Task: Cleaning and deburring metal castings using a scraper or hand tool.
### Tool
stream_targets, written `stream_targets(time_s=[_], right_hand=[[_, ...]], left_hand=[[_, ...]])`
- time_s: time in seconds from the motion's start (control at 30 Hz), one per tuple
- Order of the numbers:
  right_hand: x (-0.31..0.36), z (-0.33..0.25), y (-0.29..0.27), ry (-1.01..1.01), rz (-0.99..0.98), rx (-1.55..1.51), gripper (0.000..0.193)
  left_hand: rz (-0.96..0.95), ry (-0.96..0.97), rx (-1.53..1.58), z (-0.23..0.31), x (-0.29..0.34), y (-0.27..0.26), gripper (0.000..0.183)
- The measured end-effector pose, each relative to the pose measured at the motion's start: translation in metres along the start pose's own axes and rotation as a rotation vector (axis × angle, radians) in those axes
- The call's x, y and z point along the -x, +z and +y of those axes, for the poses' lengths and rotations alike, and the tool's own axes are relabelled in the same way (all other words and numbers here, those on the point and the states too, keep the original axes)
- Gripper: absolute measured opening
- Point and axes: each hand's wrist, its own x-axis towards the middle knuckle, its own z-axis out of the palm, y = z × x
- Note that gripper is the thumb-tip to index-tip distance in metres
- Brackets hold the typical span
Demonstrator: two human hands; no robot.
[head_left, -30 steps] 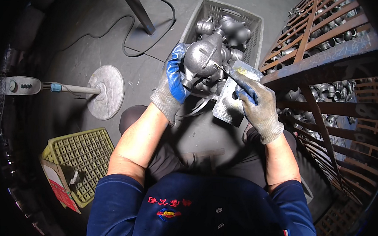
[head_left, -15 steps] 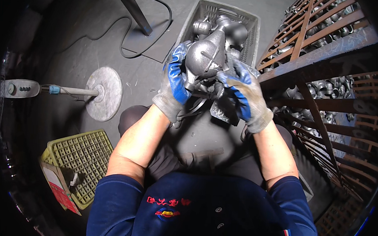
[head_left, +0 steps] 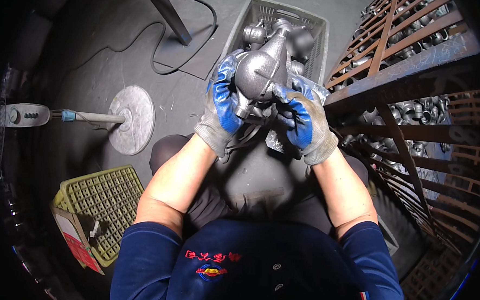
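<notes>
A grey metal casting (head_left: 253, 74) with a round bulb, a tapering neck and a threaded stub at its lower end is held up in front of me. My left hand (head_left: 224, 92), in a blue-coated grey glove, is wrapped round the bulb's left side. On the casting's right side is my right hand (head_left: 301, 118), gloved the same way. Its thumb touches the casting and its fingers are curled; what lies inside them, if anything, is hidden. Just beyond stands a grey plastic crate (head_left: 323, 51) containing several similar castings (head_left: 254, 34).
A rusty metal cage (head_left: 399, 123) filled with metal fittings (head_left: 415, 113) rises close on the right. Left are a pedestal with a round base (head_left: 133, 120) and a yellow-green crate (head_left: 104, 202) with a cardboard piece (head_left: 75, 239). A black cable (head_left: 159, 42) loops past a metal post (head_left: 171, 16).
My right hand has shifted slightly left and turned, its fingers now curled more tightly by the casting. The casting has tilted a little; my left hand keeps its hold.
</notes>
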Motion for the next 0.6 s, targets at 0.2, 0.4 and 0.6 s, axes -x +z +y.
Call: stream_targets(time_s=[0.2,0.4,0.6], right_hand=[[0.002,-0.009,0.004,0.175,0.027,-0.349,0.024],[0.005,-0.008,0.008,0.006,-0.017,-0.171,0.025],[0.003,-0.008,0.014,0.081,0.146,-0.112,0.039]], left_hand=[[0.229,-0.639,1.429,-0.001,-0.008,-0.001,0.038],[0.187,-0.41,0.971,0.007,-0.003,0.008,0.043],[0.27,-0.394,0.745,0.013,-0.004,0.014,0.039]])
